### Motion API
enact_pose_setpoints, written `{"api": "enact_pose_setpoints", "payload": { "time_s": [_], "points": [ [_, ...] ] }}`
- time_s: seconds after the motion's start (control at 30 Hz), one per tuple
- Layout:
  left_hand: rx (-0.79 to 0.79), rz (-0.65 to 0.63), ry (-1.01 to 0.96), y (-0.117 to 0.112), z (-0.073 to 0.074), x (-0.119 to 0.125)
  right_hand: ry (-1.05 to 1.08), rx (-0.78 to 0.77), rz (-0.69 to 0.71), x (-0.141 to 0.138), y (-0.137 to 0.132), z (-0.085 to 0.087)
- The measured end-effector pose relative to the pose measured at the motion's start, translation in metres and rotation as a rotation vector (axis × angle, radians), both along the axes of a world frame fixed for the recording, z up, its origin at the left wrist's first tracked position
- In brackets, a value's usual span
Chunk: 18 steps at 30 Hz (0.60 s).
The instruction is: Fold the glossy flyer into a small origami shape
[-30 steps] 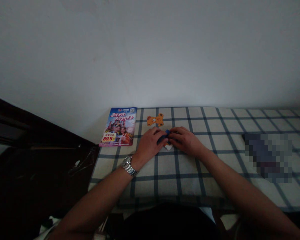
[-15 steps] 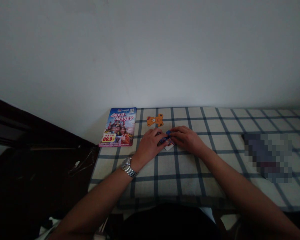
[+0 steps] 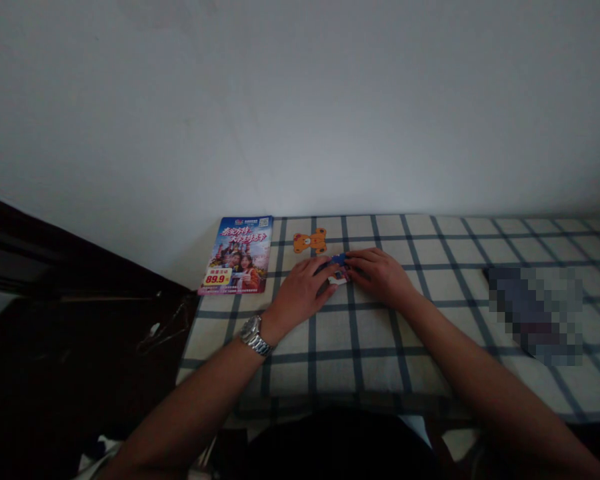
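Note:
A small folded paper (image 3: 339,275), printed in blue, pink and white, lies on the checked cloth between my two hands. My left hand (image 3: 303,288), with a metal watch on its wrist, grips its left side with bent fingers, the thumb at the near edge. Bent fingers of my right hand (image 3: 383,277) hold its right side. Parts of the paper are hidden beneath the fingertips. Just beyond the left hand is an orange bear-shaped figure (image 3: 310,241).
A glossy printed flyer (image 3: 240,257) lies at the table's left end. A dark, pixelated object (image 3: 527,313) is on the right. The checked tablecloth (image 3: 430,373) reaches back to a pale wall (image 3: 330,107). Dark floor shows past the left edge.
My fingers have spread a little apart along the paper, and more of its printed face shows. The thumb of my left hand has shifted away from its middle.

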<state>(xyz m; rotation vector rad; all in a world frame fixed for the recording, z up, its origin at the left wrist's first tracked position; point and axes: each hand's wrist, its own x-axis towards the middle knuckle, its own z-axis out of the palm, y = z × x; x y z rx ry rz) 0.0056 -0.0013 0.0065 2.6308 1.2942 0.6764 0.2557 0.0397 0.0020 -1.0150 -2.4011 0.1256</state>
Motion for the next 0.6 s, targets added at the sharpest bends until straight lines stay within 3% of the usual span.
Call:
{"api": "enact_pose_setpoints", "payload": {
  "time_s": [0.33, 0.6],
  "points": [
    [-0.008, -0.033, 0.153, -0.001, 0.007, -0.008, 0.003, -0.005, 0.014, 0.002, 0.005, -0.006],
    [0.010, -0.076, 0.199, -0.004, 0.012, -0.007, 0.013, -0.042, 0.028, 0.002, 0.004, -0.001]
  ]
}}
